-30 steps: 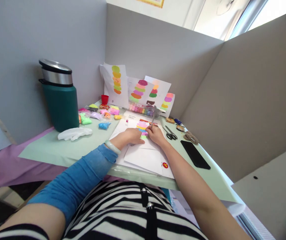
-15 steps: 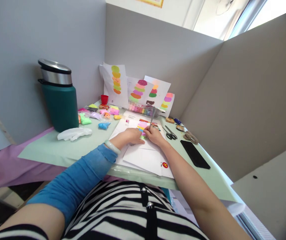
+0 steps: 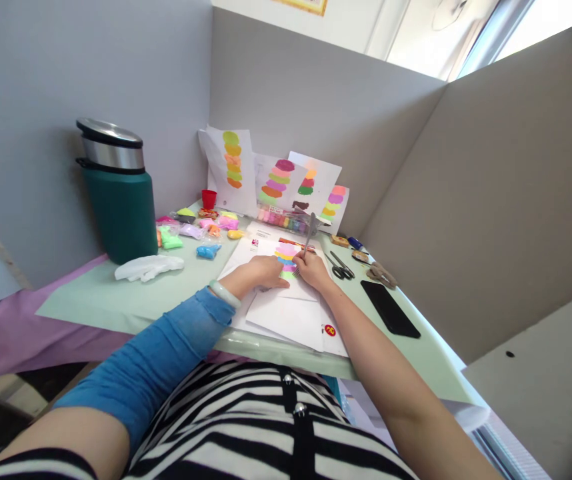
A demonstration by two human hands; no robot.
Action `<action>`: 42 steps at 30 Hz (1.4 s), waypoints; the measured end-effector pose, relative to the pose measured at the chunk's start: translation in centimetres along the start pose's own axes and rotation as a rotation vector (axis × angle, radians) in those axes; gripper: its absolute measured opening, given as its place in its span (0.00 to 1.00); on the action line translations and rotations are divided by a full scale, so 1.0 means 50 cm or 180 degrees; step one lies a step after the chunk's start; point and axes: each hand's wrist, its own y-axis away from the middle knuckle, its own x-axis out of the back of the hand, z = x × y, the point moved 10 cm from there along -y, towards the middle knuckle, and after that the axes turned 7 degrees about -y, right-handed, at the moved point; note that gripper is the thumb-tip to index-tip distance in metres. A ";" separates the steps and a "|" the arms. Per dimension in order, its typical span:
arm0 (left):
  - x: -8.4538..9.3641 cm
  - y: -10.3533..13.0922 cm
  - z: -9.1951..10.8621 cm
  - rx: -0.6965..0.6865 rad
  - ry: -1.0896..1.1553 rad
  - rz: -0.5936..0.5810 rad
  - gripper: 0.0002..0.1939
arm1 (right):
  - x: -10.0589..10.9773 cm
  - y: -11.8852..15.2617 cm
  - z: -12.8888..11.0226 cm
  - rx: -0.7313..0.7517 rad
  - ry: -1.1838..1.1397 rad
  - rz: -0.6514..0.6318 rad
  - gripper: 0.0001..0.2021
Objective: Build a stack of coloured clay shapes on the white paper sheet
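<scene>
My right hand (image 3: 311, 269) is closed round a metal fork (image 3: 309, 235), its handle pointing up and its tines low, near the coloured bands. These bands (image 3: 287, 252), in pink, yellow, blue, purple and green, lie on a white sheet (image 3: 296, 291) in front of me. My left hand (image 3: 265, 272) rests on the sheet at the left of the bands, with its fingers spread and nothing seen in it. Under this sheet are more white papers (image 3: 286, 322).
A green bottle (image 3: 121, 213) and white tissue (image 3: 149, 267) stand left. Bagged coloured clay (image 3: 209, 251) and a red cup (image 3: 209, 199) lie behind. Painted sheets (image 3: 239, 170) lean on the partition. Scissors (image 3: 341, 268) and a black phone (image 3: 390, 309) are on the right.
My right hand has shifted slightly right with the fork, whose tines moved away from the coloured bands, uncovering more of them. My left hand has stayed in place.
</scene>
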 end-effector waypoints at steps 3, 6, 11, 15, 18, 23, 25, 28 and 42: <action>0.000 0.000 0.000 -0.0005 0.0006 -0.0003 0.28 | -0.004 -0.001 0.004 -0.0029 0.0070 -0.0043 0.10; 0.000 0.000 0.000 -0.0002 0.0002 -0.0020 0.28 | -0.004 -0.001 0.008 -0.0088 0.0105 -0.0036 0.10; 0.000 0.002 0.000 0.0014 0.0003 -0.0057 0.28 | 0.006 0.000 0.005 -0.0129 0.0073 0.0075 0.10; 0.001 0.002 0.000 0.0016 -0.0011 -0.0050 0.29 | 0.012 0.000 0.000 -0.0081 -0.0027 0.0167 0.11; 0.000 0.002 -0.001 0.0032 -0.0049 -0.0043 0.30 | 0.000 -0.002 0.008 -0.0111 -0.0009 0.0019 0.10; -0.002 0.000 0.000 0.0000 -0.0040 -0.0037 0.29 | -0.007 -0.003 0.017 -0.0129 0.0009 -0.0032 0.09; -0.003 -0.001 -0.001 -0.0011 -0.0040 -0.0022 0.29 | -0.005 -0.002 0.014 -0.0121 0.0001 -0.0019 0.09; -0.004 -0.004 -0.002 -0.0022 -0.0027 -0.0013 0.30 | 0.004 -0.001 0.007 -0.0095 -0.0007 0.0082 0.10; -0.005 -0.003 0.001 -0.0042 -0.0074 -0.0023 0.30 | 0.000 -0.002 0.009 -0.0097 0.0122 0.0047 0.10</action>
